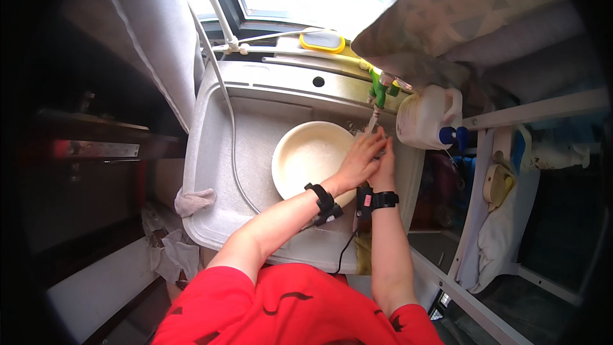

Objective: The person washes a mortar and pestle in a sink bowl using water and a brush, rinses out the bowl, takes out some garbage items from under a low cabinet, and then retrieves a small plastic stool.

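Under a green tap point(380, 91), my left hand point(360, 155) and my right hand point(384, 166) are pressed together in a stream of water point(372, 123). The left lies partly over the right. Something greyish glints between the palms, and I cannot tell whether it is water or a held object. A round cream basin point(306, 163) stands in the grey sink point(254, 110), just left of my hands. My left forearm crosses above its near rim. Black straps circle both wrists.
A white jug with a blue pump point(426, 117) stands right of the tap. A grey hose point(233, 124) runs down into the sink. A rag point(194, 201) hangs over the left rim. On the back ledge rests a yellow-rimmed box point(322, 40). Curtains point(148, 33) flank the window.
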Demonstrator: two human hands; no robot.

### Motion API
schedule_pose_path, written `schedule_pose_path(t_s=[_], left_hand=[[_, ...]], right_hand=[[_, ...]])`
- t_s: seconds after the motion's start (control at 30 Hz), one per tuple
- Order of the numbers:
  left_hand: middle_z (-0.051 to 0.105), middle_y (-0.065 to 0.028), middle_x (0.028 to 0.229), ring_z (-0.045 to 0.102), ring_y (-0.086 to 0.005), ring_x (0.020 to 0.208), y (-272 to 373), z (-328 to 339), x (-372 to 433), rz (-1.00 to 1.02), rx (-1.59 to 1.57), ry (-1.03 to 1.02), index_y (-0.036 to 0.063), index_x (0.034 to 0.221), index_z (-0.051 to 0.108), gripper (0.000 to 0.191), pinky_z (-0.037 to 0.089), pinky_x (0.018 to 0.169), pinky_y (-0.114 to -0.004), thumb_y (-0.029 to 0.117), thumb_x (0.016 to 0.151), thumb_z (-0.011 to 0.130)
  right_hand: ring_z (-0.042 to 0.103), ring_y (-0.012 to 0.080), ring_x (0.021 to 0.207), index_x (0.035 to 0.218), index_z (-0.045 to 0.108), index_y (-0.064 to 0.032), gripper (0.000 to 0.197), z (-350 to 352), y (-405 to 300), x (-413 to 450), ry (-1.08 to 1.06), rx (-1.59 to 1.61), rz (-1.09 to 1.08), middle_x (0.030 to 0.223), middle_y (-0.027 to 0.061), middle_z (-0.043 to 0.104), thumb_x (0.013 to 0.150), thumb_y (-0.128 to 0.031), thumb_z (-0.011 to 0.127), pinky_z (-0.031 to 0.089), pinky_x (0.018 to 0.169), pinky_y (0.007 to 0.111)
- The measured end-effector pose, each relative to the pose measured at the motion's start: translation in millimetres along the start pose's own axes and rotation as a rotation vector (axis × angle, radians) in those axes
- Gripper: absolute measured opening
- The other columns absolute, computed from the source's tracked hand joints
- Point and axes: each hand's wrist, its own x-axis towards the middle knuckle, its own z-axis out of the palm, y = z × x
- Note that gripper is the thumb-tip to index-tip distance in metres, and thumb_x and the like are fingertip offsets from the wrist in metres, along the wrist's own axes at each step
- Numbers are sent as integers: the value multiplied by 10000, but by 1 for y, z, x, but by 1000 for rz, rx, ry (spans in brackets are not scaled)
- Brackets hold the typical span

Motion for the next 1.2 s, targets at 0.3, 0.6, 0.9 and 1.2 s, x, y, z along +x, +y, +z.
schedule_pose_path(t_s=[0.3,0.6,0.9,1.2], left_hand=[[455,-156,1268,351,-340,1226,-4,-21,4,-29,28,40,73,1141,541,350,228,1047,-440,237,835,497],[534,-63,863,584,-160,764,-2,-73,-13,-689,-879,239,44,958,523,156,564,661,-325,13,809,557],[577,-47,787,526,-86,542,-7,-135,-59,-801,-938,309,66,1031,553,196,369,402,-197,83,840,593],[419,19,553,367,-76,405,-19,-166,-97,-860,-847,409,112,692,442,345,296,360,-215,359,929,477]], right_hand=[[374,224,1225,1321,351,-88,734,25,0,-23,-176,83,158,1336,98,388,848,-650,358,274,1045,394],[300,200,1282,1379,290,-31,592,72,-26,-31,-104,-670,-210,1402,95,317,863,-113,569,318,1005,354],[305,254,1287,1378,319,-70,622,107,-61,-5,-157,-828,-602,1416,82,290,806,-21,559,311,1024,347],[391,225,1215,1252,516,-90,446,110,-28,-41,-143,-899,-630,1356,92,384,809,-55,555,360,968,321]])
